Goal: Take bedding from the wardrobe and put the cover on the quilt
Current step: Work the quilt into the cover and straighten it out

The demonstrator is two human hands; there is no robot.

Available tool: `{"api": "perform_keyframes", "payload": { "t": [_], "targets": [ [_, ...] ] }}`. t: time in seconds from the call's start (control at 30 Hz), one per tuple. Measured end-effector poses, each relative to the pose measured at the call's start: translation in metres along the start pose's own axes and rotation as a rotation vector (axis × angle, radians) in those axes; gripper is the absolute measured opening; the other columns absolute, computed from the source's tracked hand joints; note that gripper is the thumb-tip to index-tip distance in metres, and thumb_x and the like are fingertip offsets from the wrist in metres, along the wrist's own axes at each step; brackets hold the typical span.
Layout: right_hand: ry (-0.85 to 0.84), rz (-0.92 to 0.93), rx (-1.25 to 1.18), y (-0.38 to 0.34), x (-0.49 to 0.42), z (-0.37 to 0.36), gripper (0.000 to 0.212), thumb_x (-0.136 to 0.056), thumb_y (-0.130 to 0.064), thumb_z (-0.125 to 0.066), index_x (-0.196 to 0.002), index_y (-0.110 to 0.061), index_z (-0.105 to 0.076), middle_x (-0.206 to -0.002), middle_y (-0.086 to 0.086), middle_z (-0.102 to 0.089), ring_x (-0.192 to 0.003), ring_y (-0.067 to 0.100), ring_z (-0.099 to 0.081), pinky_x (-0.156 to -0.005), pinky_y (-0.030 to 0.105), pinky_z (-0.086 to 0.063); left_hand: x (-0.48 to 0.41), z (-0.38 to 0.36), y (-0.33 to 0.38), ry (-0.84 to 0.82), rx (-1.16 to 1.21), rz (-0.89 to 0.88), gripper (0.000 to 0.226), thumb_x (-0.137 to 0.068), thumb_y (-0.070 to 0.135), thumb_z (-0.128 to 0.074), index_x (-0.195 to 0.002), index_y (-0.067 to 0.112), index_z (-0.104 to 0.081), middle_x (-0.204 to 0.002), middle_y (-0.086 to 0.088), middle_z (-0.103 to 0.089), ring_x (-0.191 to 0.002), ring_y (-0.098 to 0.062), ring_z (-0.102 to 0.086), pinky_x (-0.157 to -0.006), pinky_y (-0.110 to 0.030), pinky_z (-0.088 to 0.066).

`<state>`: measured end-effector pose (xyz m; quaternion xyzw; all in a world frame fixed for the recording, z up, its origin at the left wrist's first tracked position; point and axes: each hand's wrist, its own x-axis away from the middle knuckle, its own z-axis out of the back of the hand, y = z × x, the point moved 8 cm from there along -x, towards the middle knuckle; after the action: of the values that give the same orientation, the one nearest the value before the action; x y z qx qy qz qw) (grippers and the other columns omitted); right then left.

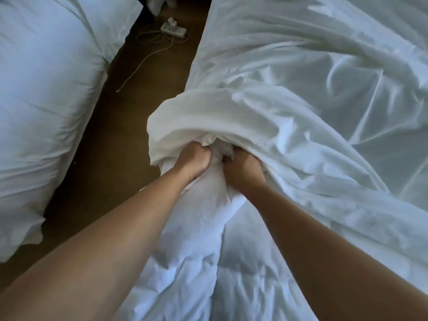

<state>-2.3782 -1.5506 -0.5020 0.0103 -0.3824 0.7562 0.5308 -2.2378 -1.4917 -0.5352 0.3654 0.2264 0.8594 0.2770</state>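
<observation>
The left hand [196,162] and right hand [240,169] grip the bunched end of the quilt [203,262] side by side, and the rolled edge of the duvet cover [289,112] folds over their fingers. The cover lies rumpled beyond the quilt. Left of the quilt is brown floor [111,140], with a power strip [173,28], its cable [143,66] and a second bed [41,100].

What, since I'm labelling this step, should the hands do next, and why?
Probably pull the cover further along the quilt: the left hand and right hand grip its bunched edge round the quilt's end, and the quilt nearer the person lies uncovered.
</observation>
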Motion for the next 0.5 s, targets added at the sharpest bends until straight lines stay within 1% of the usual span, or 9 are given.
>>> {"api": "perform_keyframes", "payload": {
  "t": [0.07,0.13,0.17,0.23,0.27,0.33,0.37,0.43,0.5],
  "targets": [
    [0.336,0.101,-0.158,-0.018,0.012,0.043,0.018,-0.086,-0.013,-0.058,-0.094,-0.005,-0.072,-0.102,0.019,-0.073,-0.104,0.039,-0.063,-0.085,0.034,-0.042,0.0,0.013,0.007,-0.053,-0.071,-0.015,0.036,-0.1,0.024,-0.039,-0.121,0.008,-0.063,-0.13,-0.018,-0.062,-0.117,-0.037,-0.057,-0.084,-0.031,-0.036],
    [0.584,0.139,-0.371,-0.026,0.026,0.079,0.01,-0.072,-0.013,-0.055,-0.071,-0.012,-0.065,-0.079,0.005,-0.071,-0.086,0.029,-0.063,-0.073,0.024,-0.039,0.004,0.023,0.011,-0.142,-0.146,-0.048,0.042,-0.102,0.035,-0.035,-0.128,0.012,-0.06,-0.134,-0.012,-0.059,-0.118,-0.033,-0.055,-0.087,-0.033,-0.037],
    [0.664,0.145,-0.449,-0.029,0.031,0.092,0.011,-0.069,-0.012,-0.055,-0.073,-0.011,-0.065,-0.08,0.004,-0.071,-0.085,0.02,-0.063,-0.072,0.017,-0.038,0.008,0.026,0.011,-0.186,-0.175,-0.077,0.047,-0.104,0.04,-0.032,-0.132,0.014,-0.059,-0.137,-0.011,-0.058,-0.12,-0.032,-0.055,-0.09,-0.034,-0.037],
    [0.745,0.139,-0.485,-0.032,0.029,0.1,0.024,-0.072,-0.012,-0.06,-0.091,-0.005,-0.072,-0.098,0.009,-0.074,-0.095,0.006,-0.059,-0.079,0.002,-0.035,0.017,0.025,0.008,-0.255,-0.182,-0.114,0.052,-0.106,0.047,-0.027,-0.135,0.018,-0.059,-0.136,-0.008,-0.059,-0.117,-0.027,-0.057,-0.091,-0.033,-0.036],
    [0.708,0.091,-0.433,-0.03,0.02,0.093,0.034,-0.077,-0.016,-0.062,-0.108,-0.005,-0.072,-0.117,0.01,-0.071,-0.11,0.007,-0.056,-0.092,0.003,-0.034,0.021,0.021,0.003,-0.288,-0.142,-0.108,0.049,-0.106,0.049,-0.028,-0.131,0.021,-0.061,-0.129,-0.004,-0.06,-0.108,-0.021,-0.058,-0.088,-0.032,-0.037],
    [0.423,-0.098,-0.12,-0.014,-0.005,0.053,0.059,-0.089,-0.04,-0.056,-0.143,-0.017,-0.054,-0.151,0.008,-0.048,-0.142,0.025,-0.039,-0.119,0.032,-0.027,0.026,0.009,-0.016,-0.337,-0.02,-0.015,0.032,-0.106,0.042,-0.038,-0.106,0.024,-0.064,-0.113,-0.002,-0.061,-0.087,-0.012,-0.056,-0.077,-0.03,-0.039],
    [0.229,-0.189,0.054,-0.004,-0.009,0.023,0.068,-0.091,-0.056,-0.049,-0.152,-0.025,-0.042,-0.16,0.007,-0.036,-0.148,0.03,-0.028,-0.123,0.044,-0.019,0.026,0.004,-0.027,-0.336,0.012,0.024,0.027,-0.105,0.036,-0.042,-0.093,0.023,-0.063,-0.109,-0.004,-0.063,-0.081,-0.012,-0.055,-0.073,-0.03,-0.04],
    [-0.028,-0.254,0.28,0.006,-0.005,-0.023,0.073,-0.089,-0.071,-0.039,-0.15,-0.032,-0.04,-0.16,0.006,-0.034,-0.148,0.033,-0.026,-0.119,0.051,-0.016,0.019,-0.002,-0.045,-0.302,-0.004,0.003,0.027,-0.102,0.031,-0.047,-0.084,0.018,-0.062,-0.107,-0.01,-0.067,-0.079,-0.016,-0.056,-0.073,-0.03,-0.04],
    [-0.028,-0.269,0.287,0.004,0.003,-0.044,0.059,-0.094,-0.064,-0.04,-0.139,-0.028,-0.05,-0.151,0.008,-0.045,-0.142,0.033,-0.035,-0.116,0.048,-0.023,0.01,-0.005,-0.061,-0.274,-0.006,-0.035,0.025,-0.1,0.029,-0.046,-0.095,0.015,-0.066,-0.115,-0.012,-0.069,-0.091,-0.025,-0.06,-0.077,-0.03,-0.039]
  ]
}}
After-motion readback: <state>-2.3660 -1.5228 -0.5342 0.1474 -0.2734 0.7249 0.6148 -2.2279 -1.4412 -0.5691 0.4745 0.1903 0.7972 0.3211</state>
